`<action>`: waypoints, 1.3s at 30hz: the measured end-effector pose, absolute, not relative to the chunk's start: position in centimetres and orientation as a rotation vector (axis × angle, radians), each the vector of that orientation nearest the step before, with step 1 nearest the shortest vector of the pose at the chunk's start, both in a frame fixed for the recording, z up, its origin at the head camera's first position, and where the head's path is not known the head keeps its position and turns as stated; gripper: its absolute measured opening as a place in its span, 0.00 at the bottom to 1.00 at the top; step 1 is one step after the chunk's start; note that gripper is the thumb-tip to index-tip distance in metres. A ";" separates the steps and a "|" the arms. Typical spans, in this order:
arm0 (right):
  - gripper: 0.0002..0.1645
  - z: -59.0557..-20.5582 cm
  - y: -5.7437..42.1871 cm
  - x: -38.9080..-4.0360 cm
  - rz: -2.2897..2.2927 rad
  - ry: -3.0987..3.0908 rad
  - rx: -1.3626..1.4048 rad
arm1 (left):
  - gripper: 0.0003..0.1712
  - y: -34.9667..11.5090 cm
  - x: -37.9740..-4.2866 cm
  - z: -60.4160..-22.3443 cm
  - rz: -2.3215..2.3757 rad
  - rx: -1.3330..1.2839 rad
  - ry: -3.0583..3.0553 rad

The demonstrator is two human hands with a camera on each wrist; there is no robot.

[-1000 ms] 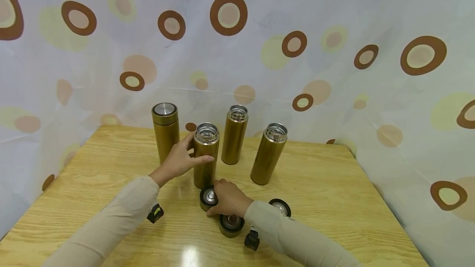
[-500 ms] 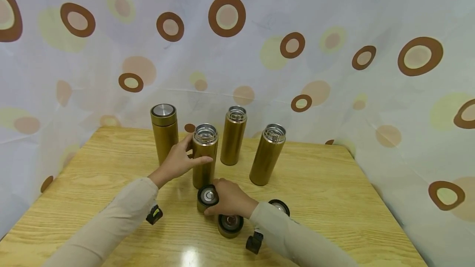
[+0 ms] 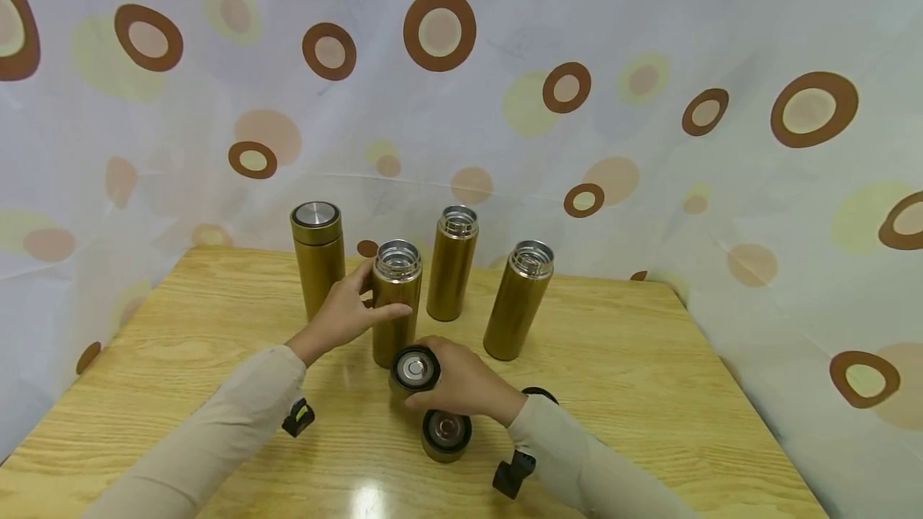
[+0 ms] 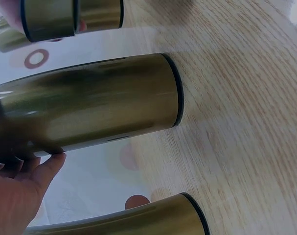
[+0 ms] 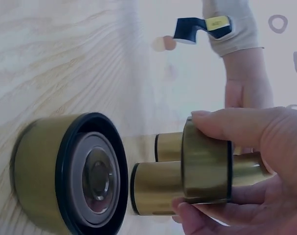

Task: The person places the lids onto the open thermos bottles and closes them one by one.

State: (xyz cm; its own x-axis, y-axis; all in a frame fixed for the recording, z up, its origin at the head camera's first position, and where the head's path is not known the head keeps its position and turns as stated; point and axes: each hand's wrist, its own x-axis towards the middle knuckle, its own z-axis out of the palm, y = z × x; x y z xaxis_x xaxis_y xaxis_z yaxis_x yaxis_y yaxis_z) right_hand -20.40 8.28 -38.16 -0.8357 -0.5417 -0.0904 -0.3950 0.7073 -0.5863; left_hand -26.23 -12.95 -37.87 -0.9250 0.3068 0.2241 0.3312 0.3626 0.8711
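An uncapped gold thermos bottle (image 3: 393,339) stands upright on the table, and my left hand (image 3: 342,315) grips its upper side with thumb and fingers. In the left wrist view its body (image 4: 99,103) shows down to the black base ring. Just in front of that bottle, my right hand (image 3: 465,379) holds a gold thermos lid (image 3: 415,368), inner side facing up. The right wrist view has this lid (image 5: 206,161) off the table, between thumb and fingers. A second lid (image 3: 446,432) lies inner side up below the right hand.
A capped thermos (image 3: 317,263) stands left of the gripped one. Two uncapped bottles, one behind (image 3: 450,275) and one to the right (image 3: 517,307), stand upright. A third lid (image 3: 539,393) is mostly hidden by the right sleeve. A patterned curtain (image 3: 505,126) hangs behind the table (image 3: 634,391).
My right hand has lifted the lid from the table, bringing it up and slightly right. My left hand keeps its grip on the bottle in the same place.
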 end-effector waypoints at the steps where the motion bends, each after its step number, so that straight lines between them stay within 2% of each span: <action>1: 0.46 -38.1 8.5 -20.4 -0.851 2.647 -0.737 | 0.51 -13.0 -26.2 -37.9 -1.649 -0.610 -2.574; 8: 0.48 -37.6 9.5 -20.2 -0.993 2.577 -0.640 | 0.51 -13.1 -26.2 -37.9 -1.659 -0.590 -2.581; 21: 0.41 -36.6 10.3 -20.0 -1.356 2.586 -0.730 | 0.50 -13.2 -26.3 -38.2 -1.646 -0.601 -2.565; 39: 0.36 -34.8 12.0 -20.9 -1.850 2.155 -0.715 | 0.52 -13.0 -26.4 -38.0 -1.667 -0.600 -2.575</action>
